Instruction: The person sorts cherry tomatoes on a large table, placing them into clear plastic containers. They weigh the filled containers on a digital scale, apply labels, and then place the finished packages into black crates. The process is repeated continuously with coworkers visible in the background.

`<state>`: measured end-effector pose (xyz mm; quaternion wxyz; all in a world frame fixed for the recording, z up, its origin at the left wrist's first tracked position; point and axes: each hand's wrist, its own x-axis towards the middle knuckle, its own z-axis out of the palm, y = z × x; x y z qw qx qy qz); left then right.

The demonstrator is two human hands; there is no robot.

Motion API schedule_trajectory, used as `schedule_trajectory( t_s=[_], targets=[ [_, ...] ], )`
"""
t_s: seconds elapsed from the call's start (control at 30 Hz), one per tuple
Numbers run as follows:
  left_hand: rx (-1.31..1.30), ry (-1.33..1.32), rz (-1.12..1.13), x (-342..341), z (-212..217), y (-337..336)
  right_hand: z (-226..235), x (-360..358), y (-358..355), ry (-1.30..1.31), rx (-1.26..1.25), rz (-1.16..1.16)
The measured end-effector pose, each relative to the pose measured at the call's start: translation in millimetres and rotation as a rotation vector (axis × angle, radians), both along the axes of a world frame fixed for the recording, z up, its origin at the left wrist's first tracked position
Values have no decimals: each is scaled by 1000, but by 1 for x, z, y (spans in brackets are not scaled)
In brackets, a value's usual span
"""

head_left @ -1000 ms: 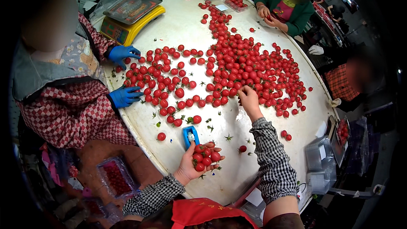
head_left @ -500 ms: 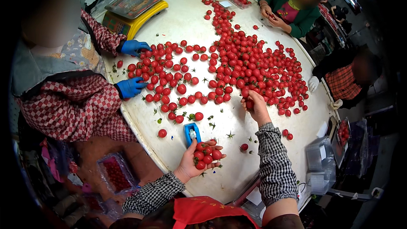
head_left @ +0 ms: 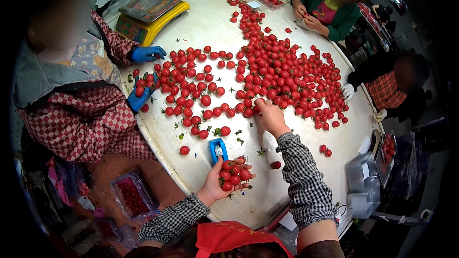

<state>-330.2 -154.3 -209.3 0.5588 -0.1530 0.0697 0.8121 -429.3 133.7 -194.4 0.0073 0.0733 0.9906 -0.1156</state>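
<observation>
My left hand [head_left: 211,185] is palm up near the table's front edge, fingers curled under a small cluster of red cherry tomatoes [head_left: 234,179]. Out at the near edge of the big tomato pile [head_left: 282,76], my right hand [head_left: 270,117] bends its fingers down around a cherry tomato [head_left: 256,109]; the back of the hand hides part of the grip. Just beyond my left hand stands a blue tape dispenser [head_left: 218,151]. One loose tomato [head_left: 275,165] lies below my right wrist, and another [head_left: 184,150] sits left of the dispenser.
Across on the left, a co-worker's blue-gloved hand [head_left: 138,96] holds tomatoes. A yellow scale [head_left: 160,21] stands behind. Two other people sit along the far right side. Clear plastic boxes [head_left: 362,177] are stacked at the right edge. Green stems are scattered on the white table [head_left: 201,19].
My right hand has moved left along the pile's near edge. My left hand stays put with its tomatoes. The left co-worker's nearer gloved hand has drawn back with tomatoes.
</observation>
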Motion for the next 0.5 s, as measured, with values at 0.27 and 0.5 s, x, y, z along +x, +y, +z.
schedule_trajectory(
  t_s=[0.27,0.5],
  targets=[
    [-39,72,7,7,28,-4,49,33,23,-150,-946,-327],
    [68,74,-99,35,61,27,158,234,51,372,-2022,-317]
  ],
)
